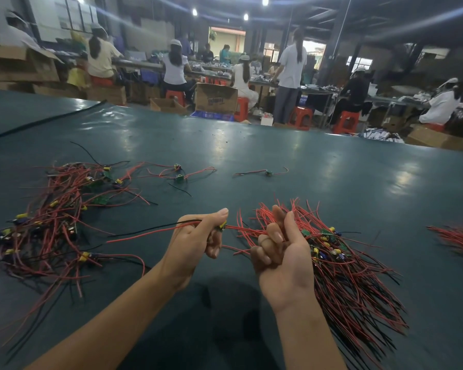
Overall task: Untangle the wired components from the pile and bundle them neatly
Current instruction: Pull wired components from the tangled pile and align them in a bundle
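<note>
A tangled pile of wired components, red and black leads with small green boards and yellow parts, lies on the left of the dark green table. My left hand pinches one wired component whose leads trail left and run right. My right hand grips a thick bundle of wired components, its wires fanning up and down to the right.
A single loose component and two more lie farther back on the table. Another red wire bundle sits at the right edge. Beyond the table, several seated workers, cardboard boxes and red stools.
</note>
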Demonstrator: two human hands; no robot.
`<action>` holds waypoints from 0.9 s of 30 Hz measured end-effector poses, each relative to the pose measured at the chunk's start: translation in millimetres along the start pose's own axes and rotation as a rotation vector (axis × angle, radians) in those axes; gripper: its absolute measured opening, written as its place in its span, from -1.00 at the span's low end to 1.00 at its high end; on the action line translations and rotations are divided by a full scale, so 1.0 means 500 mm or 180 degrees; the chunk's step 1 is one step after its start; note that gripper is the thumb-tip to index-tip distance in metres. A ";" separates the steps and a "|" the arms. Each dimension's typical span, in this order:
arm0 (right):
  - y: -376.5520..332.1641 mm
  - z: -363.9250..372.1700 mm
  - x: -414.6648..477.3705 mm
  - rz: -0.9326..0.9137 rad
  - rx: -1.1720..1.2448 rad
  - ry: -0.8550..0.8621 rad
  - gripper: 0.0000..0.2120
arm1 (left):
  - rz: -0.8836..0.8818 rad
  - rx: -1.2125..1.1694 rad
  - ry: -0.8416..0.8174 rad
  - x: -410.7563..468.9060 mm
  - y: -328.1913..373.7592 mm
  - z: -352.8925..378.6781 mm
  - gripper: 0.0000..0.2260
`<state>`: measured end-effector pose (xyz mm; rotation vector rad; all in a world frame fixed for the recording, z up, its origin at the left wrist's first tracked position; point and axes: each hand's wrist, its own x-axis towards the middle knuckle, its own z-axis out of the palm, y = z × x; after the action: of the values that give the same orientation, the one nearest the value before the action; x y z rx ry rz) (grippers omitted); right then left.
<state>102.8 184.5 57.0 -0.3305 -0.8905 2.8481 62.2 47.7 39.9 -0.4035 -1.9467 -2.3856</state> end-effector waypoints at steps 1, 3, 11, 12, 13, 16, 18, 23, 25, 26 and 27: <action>-0.002 -0.003 0.002 -0.0035 0.0051 0.0007 -0.73 | -0.0009 -0.0010 0.0007 0.001 0.002 -0.002 -0.66; -0.005 -0.007 0.005 -0.0111 0.0087 0.0033 -0.74 | -0.0039 -0.0019 0.0000 0.001 0.003 -0.005 -0.65; -0.001 -0.006 0.003 -0.0614 -0.0573 0.0232 -0.76 | -0.0380 -0.0247 0.0083 -0.004 0.005 0.003 -0.61; 0.006 -0.003 0.001 -0.0693 -0.0850 0.0212 -0.79 | -0.0389 -0.0294 0.0110 -0.004 0.005 0.002 -0.61; 0.013 0.001 -0.002 -0.0750 -0.1138 0.0173 -0.80 | -0.0386 -0.0333 0.0115 -0.004 0.006 0.003 -0.62; 0.038 0.008 -0.007 -0.0907 -0.1723 -0.0024 -0.80 | -0.0311 -0.0241 0.0001 -0.006 0.002 0.007 -0.60; 0.057 0.010 -0.006 -0.1042 -0.1960 -0.0164 -0.79 | -0.0207 -0.0048 -0.0134 -0.009 -0.004 0.009 -0.56; 0.081 0.012 -0.011 -0.1076 -0.2038 -0.0158 -0.74 | 0.0035 0.0283 -0.0399 -0.010 -0.007 0.011 -0.60; 0.077 0.011 -0.009 -0.1003 -0.1928 0.0064 -0.75 | 0.0078 0.0363 -0.0437 -0.008 -0.007 0.010 -0.58; 0.074 0.011 -0.007 -0.0968 -0.1885 0.0196 -0.76 | 0.0082 0.0372 -0.0471 -0.008 -0.006 0.011 -0.57; 0.071 0.011 -0.005 -0.0948 -0.1859 0.0322 -0.78 | 0.0074 0.0369 -0.0495 -0.008 -0.006 0.011 -0.57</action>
<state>101.6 152.3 41.4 -0.3588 -1.5864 2.2357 66.5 53.2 37.2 -0.6189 -2.1183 -2.2757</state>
